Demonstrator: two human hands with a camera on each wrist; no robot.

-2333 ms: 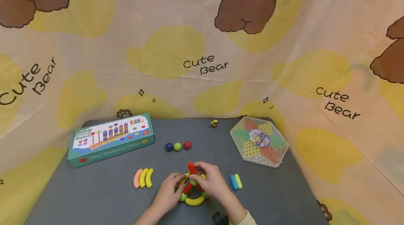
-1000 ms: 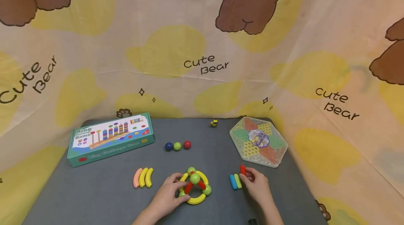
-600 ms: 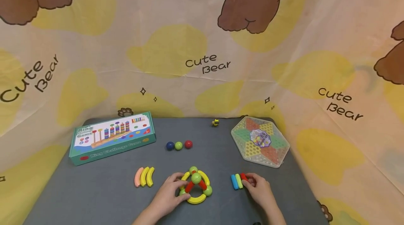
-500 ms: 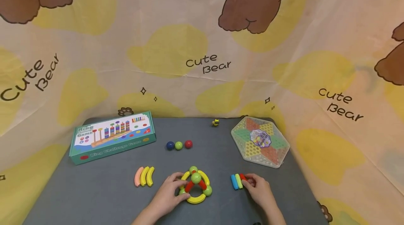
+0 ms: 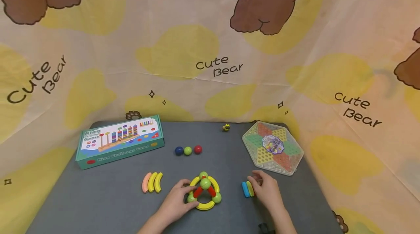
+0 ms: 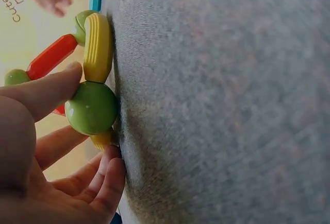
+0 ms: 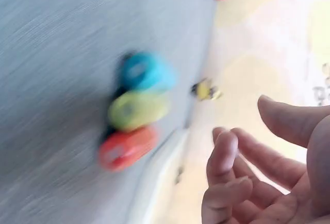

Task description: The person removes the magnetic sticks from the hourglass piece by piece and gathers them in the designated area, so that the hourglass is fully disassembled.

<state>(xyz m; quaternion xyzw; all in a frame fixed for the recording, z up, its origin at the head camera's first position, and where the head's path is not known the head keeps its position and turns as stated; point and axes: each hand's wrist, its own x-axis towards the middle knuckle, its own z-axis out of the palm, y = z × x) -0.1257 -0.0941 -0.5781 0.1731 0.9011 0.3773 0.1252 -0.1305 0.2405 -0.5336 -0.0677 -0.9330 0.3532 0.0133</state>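
Note:
My left hand (image 5: pixel 177 200) holds the left side of a magnetic ball-and-stick frame (image 5: pixel 205 183), thumb and fingers about a green ball (image 6: pixel 93 108) at its corner. Curved yellow sticks form the frame's ring; red sticks rise to a green ball on top. To the right, my right hand (image 5: pixel 268 191) hovers with parted fingers and nothing in them, just over a short row of straight sticks. Blue (image 7: pixel 147 72), lime (image 7: pixel 138 110) and red (image 7: pixel 128 148) sticks lie side by side in the blurred right wrist view; the hand hides the red one from the head view.
Left of the frame lie one pink and two yellow curved sticks (image 5: pixel 152 182). Blue, lime and red balls (image 5: pixel 187 151) sit farther back. A Ring Challenge Game box (image 5: pixel 119 143), a hexagonal board game (image 5: pixel 273 148) and a small bee figure (image 5: pixel 226 127) stand at the back.
My right hand took a red stick off the frame's top, carried it right, laid it beside the lime stick, then let go and lifted slightly. The left hand keeps holding the frame.

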